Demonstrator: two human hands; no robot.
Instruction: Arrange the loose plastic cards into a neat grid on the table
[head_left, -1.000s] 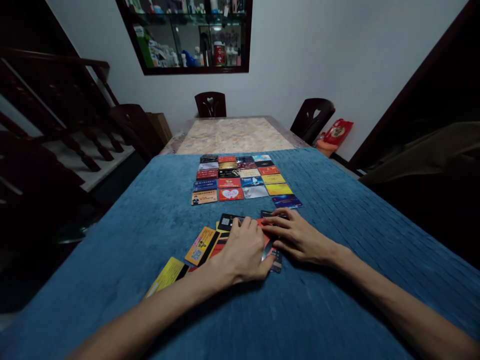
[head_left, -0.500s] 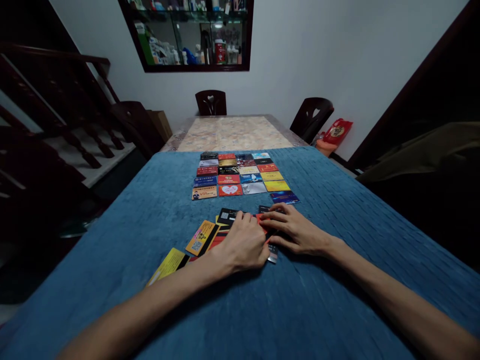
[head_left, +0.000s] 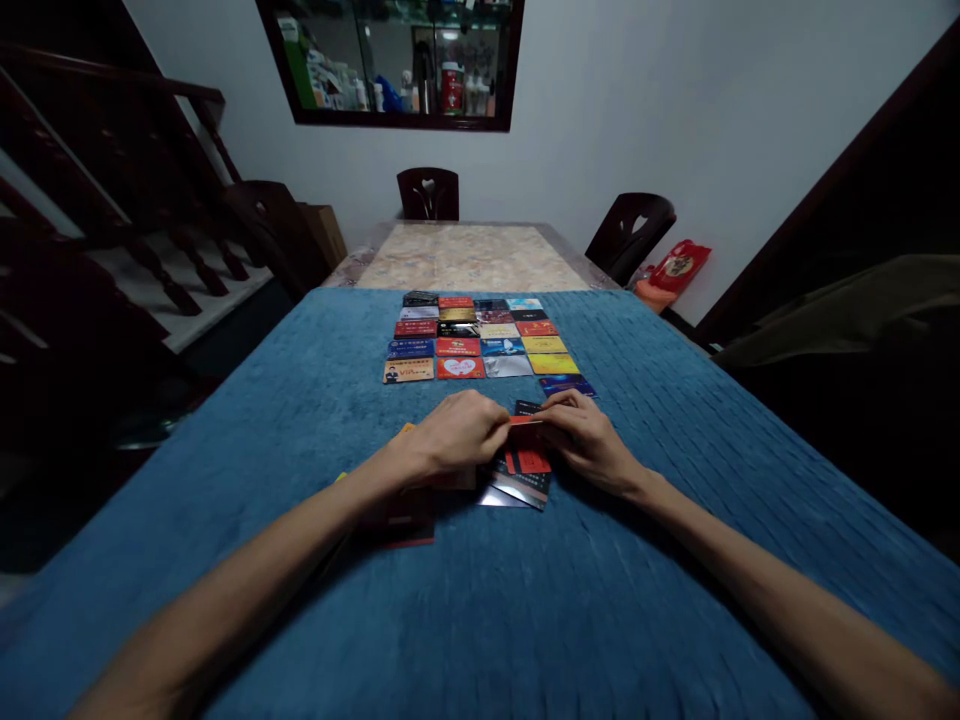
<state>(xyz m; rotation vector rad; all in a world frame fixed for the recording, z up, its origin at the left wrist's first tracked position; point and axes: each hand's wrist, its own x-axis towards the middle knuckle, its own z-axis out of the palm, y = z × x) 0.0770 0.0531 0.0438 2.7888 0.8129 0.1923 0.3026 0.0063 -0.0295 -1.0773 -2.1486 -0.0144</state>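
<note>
Between my two hands a red card (head_left: 525, 421) is tilted up, seen nearly edge-on. My left hand (head_left: 463, 430) is closed, its thumb and fingers pinching the card's left end. The fingers of my right hand (head_left: 589, 440) curl in on its right end. Just below lies another red card (head_left: 529, 461), on top of dark cards (head_left: 517, 486) fanned out on the cloth. Under my left wrist and forearm, more loose cards, among them a dark red one (head_left: 409, 535), are partly hidden.
Beyond my hands, several cards lie in neat rows, with a blue card (head_left: 566, 385) at the near right corner. A blue cloth (head_left: 675, 560) covers the near part of the table (head_left: 472, 255). Dark chairs (head_left: 628, 235) stand around the far end.
My left hand has risen off the loose cards and now pinches the red card, which has tilted up. My right hand has curled in. The view has shifted slightly.
</note>
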